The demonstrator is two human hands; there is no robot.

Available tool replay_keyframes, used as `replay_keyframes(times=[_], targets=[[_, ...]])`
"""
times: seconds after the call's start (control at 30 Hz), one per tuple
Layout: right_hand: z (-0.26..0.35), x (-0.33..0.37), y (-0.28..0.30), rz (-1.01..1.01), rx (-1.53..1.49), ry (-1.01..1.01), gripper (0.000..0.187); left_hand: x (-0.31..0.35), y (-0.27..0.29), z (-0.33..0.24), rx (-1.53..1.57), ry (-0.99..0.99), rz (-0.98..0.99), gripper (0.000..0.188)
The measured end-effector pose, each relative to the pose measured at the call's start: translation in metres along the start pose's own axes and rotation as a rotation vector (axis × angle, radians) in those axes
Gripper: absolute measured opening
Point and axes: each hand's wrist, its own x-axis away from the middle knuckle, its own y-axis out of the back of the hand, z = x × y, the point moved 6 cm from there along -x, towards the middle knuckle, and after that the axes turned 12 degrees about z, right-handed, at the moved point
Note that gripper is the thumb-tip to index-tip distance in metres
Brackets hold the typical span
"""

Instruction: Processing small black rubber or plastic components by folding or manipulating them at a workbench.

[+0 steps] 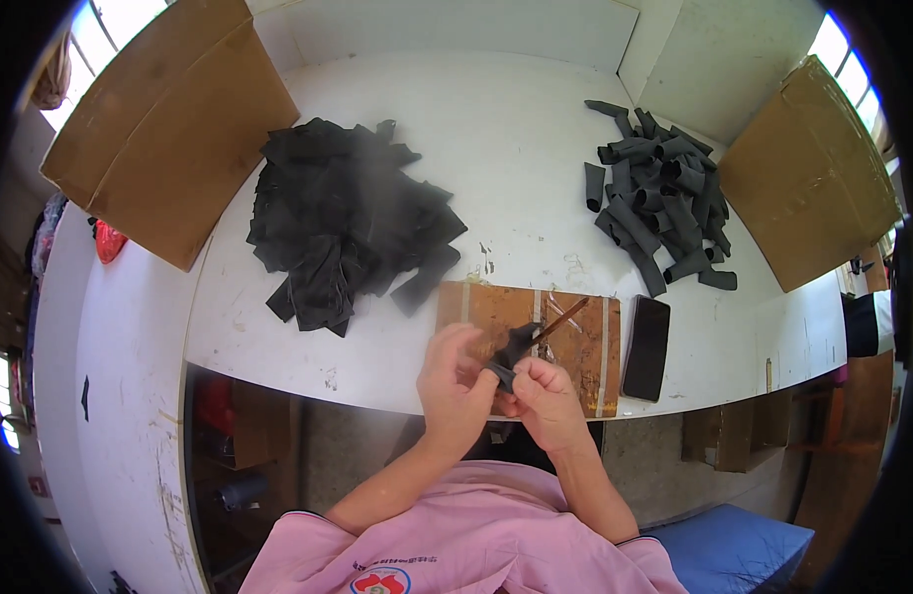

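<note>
Both of my hands are together at the table's front edge, over the lower part of a worn brown board [585,366]. A small black piece of soft material [517,344] is between them. My left hand [454,381] has its thumb against the near end of the piece; its fingers are curled and slightly blurred. The fingertips of my right hand [552,401] pinch the same end. A thin brown stick [560,321] slants up and right from the piece over the board. Whether it touches the piece, I cannot tell.
A heap of flat black pieces [323,213] lies at the left on the white table [516,139]. To the right is a pile of dark grey rolled tubes [664,188]. A black phone [646,346] lies beside the board. Cardboard panels [179,129] stand at both sides.
</note>
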Motion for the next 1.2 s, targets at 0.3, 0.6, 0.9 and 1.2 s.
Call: replay_keyframes(times=[0.3, 0.6, 0.9, 1.2], targets=[[0.023, 0.004, 0.004, -0.031, 0.021, 0.213, 0.01, 0.012, -0.031, -0.01, 1.08, 0.6, 0.702, 0.033], [0.096, 0.022, -0.031, -0.064, 0.656, 0.502, 0.009, -0.008, -0.025, -0.053, 0.383, 0.126, 0.309, 0.012], [0.147, -0.01, -0.039, 0.012, 0.489, 0.24, 0.016, -0.053, -0.052, -0.077, 1.65, 0.597, 0.705, 0.016], [0.075, -0.03, 0.024, 0.016, 0.195, 0.021, 0.02, -0.045, -0.04, 0.0, 0.662, 0.46, 0.469, 0.026]])
